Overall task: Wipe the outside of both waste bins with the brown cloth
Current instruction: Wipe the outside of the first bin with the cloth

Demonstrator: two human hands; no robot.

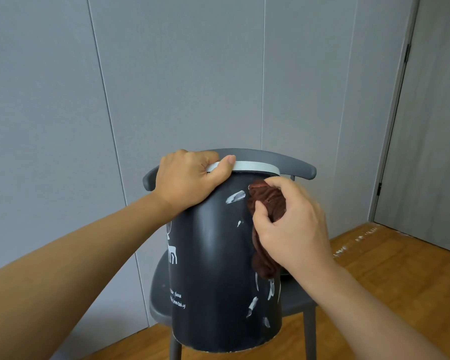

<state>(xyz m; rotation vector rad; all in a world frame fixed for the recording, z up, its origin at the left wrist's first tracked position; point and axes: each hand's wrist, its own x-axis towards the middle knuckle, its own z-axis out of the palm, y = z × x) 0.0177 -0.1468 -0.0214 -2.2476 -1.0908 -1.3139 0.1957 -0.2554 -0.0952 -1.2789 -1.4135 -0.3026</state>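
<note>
The dark waste bin (213,255) stands in front of me over the seat of a grey chair (161,289), its pale rim (255,167) level with the chair's curved backrest, and it looks tipped a little toward me. I judge it to be thin plastic, light and empty, with a smooth wall that would slide and turn under a rubbing cloth if nothing held it; the rim is the stiffest place to take it, and that is where I have it. My left hand (190,178) is curled over the top edge, thumb lying along the pale band, fingers gone over the far side where I cannot see them. My right hand (294,229) is closed round the brown cloth (268,203), thumb and fingers pinching the bunched folds against the upper right of the bin's side, with a tail of cloth hanging down below my palm. The cloth is soft and limp, so it will follow the curve well but needs firm pressure to do any good. White streaks show on the wall beside and below the cloth. Only this one bin is in sight, so I take the job to be well short of done
</note>
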